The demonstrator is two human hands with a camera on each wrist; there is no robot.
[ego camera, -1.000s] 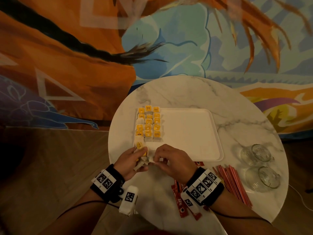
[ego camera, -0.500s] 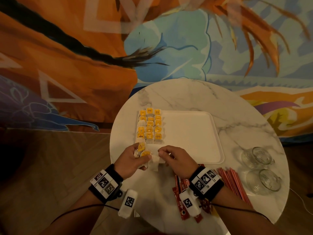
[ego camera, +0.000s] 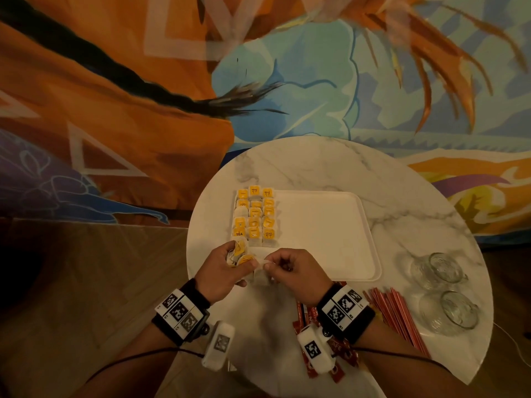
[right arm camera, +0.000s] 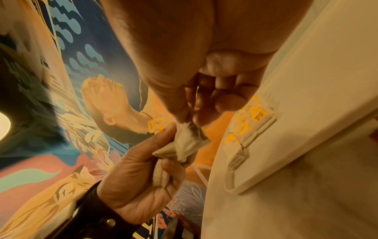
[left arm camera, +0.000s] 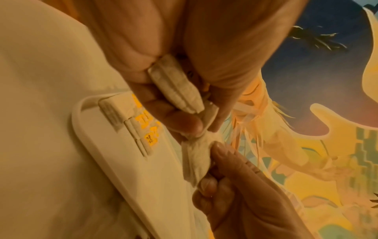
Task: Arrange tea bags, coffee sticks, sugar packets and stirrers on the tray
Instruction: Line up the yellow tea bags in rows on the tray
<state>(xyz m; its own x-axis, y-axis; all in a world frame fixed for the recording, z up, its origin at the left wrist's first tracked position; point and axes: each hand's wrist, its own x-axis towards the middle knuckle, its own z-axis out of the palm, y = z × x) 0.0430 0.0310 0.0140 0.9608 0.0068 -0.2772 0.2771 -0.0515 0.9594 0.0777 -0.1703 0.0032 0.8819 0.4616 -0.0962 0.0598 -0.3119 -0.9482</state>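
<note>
Tea bags (ego camera: 240,254) bunched in the left hand (ego camera: 221,271) — just short of the tray (ego camera: 330,231).
Right hand (ego camera: 293,271) meets it, thumb and forefinger pinching one bag (left arm camera: 196,158) — remaining fingers curled.

The left hand (left arm camera: 163,67) grips a small bunch of tea bags (left arm camera: 175,85); the right hand (left arm camera: 241,186) pinches one pale tea bag (left arm camera: 196,158) beside the tray (left arm camera: 122,174), where yellow-tagged tea bags (left arm camera: 132,124) sit in rows
</note>
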